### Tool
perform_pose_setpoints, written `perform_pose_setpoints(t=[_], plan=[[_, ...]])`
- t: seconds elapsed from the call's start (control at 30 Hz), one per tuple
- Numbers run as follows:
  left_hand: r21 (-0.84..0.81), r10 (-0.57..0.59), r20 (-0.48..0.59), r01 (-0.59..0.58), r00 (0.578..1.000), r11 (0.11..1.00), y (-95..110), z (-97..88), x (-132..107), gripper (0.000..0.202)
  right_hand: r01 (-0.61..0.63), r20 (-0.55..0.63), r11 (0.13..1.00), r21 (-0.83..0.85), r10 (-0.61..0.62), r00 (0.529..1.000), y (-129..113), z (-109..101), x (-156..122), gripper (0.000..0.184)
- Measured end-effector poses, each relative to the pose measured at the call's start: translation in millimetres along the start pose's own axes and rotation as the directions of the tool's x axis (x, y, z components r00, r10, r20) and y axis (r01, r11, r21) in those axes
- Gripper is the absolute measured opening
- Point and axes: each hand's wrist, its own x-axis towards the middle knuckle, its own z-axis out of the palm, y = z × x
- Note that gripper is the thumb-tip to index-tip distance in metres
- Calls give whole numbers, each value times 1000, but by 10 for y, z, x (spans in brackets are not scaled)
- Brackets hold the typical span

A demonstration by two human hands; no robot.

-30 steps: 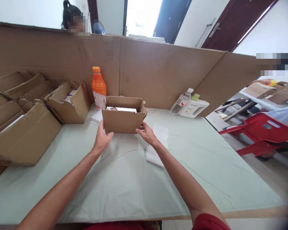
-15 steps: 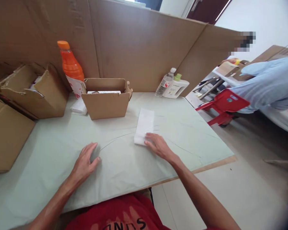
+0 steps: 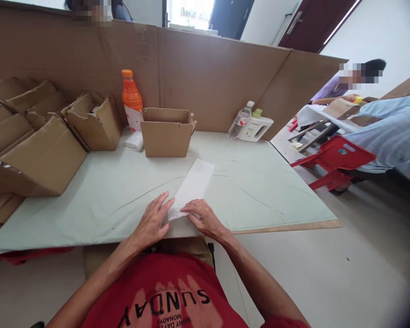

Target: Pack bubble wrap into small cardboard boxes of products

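A long, flat white bag (image 3: 194, 181), crinkled like bubble wrap at its near end, lies slanted on the pale green cloth close to the table's front edge. My right hand (image 3: 205, 219) has its thumb and fingers closed on the near end of this bag. Just left of that end, my left hand (image 3: 153, 217) is open, fingers apart, with its fingertips at the bag's left edge. Whether those fingertips touch the bag I cannot tell.
An open cardboard box (image 3: 167, 139) stands behind, beside a stack of white packets (image 3: 134, 141) and an orange bottle (image 3: 131, 98). Several cardboard boxes (image 3: 48, 155) crowd the left. A water bottle (image 3: 239, 122) and white jug (image 3: 256, 127) stand back right, before a cardboard partition (image 3: 208, 77).
My right hand has drawn the white bag toward me and left, tilting it. My left hand has come right, to the bag's near end. The camera view has shifted.
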Motion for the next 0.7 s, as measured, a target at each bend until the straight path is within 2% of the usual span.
perform_pose_setpoints(t=[0.1,0.17,0.3,0.4,0.57,0.7], plan=[[-56,-2,-18,1,1000,998,11,127,-25,48,-13,55,991,134,6,998,-90,-76,-128,29],[-70,-23,-29,20,999,997,0,165,-54,40,-89,16,984,155,88,996,-56,-159,-165,37],[-91,-35,-39,31,999,995,14,188,-127,36,-249,-117,965,-84,239,964,175,-244,-35,40],[-89,-19,-32,16,999,996,87,205,-181,36,-286,-120,935,-211,266,956,355,-205,197,46],[-92,46,42,-42,998,995,227,225,-275,38,-225,-15,930,-290,231,973,401,17,525,47],[-102,16,94,-7,995,995,265,187,-292,38,-118,87,951,-285,148,985,338,211,738,47]])
